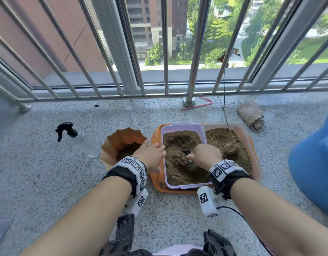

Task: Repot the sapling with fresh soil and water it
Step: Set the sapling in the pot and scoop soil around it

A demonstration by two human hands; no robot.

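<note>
Sapling (pixel 226 115): thin bare stem standing in the soil of the right tub, root clod (pixel 231 147) sitting on the surface, top reaching up in front of the railing.
Floor (pixel 48 182): speckled stone, carrying everything listed below.
Railing (pixel 165 52): metal bars running across the far edge.
Blue object (pixel 314 163): lying at the right edge, only partly in view.
Orange tray (pixel 156 180): holding both tubs side by side.
Right tub (pixel 240 129): translucent, holding brown soil.
Lilac tub (pixel 164 163): holding loose brown soil (pixel 178 172), touching the right tub.
Orange pot (pixel 120 139): fluted, sitting just left of the tray, some dark soil lying inside.
Spray bottle (pixel 82 140): clear with a black trigger head, lying on its side, left of the pot.
Rolled cloth (pixel 250 115): resting beyond the right tub.
Left hand (pixel 150 154): fingers spreading loosely, resting on the lilac tub's left rim, gripping nothing.
Right hand (pixel 205 155): closing around a metal scoop (pixel 186 157), its bowl digging into the lilac tub's soil.
Wristbands: black with patterned white blocks, sitting on both wrists.
</note>
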